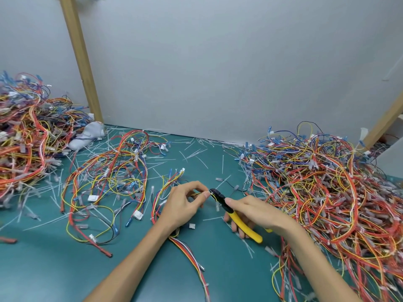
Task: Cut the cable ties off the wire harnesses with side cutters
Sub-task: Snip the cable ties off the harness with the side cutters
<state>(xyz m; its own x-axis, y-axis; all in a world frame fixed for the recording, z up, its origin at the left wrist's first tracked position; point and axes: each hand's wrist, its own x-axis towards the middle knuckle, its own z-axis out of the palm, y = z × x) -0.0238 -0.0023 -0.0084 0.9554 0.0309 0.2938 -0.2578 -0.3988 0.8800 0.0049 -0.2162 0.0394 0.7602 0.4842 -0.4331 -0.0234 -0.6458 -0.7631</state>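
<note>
My left hand (185,203) pinches a multicoloured wire harness (170,182) between thumb and fingers at the middle of the green table. The harness runs under my wrist and down toward the near edge. My right hand (255,211) grips yellow-handled side cutters (235,216). Their black jaws sit right at the wires beside my left fingertips. Whether the jaws close on a cable tie is too small to tell.
A big tangle of harnesses (331,192) fills the right side, another heap (26,136) the far left, and a looser bundle (109,184) lies left of centre. Cut white ties (196,153) litter the green table (65,269). A grey wall and wooden posts (80,59) stand behind.
</note>
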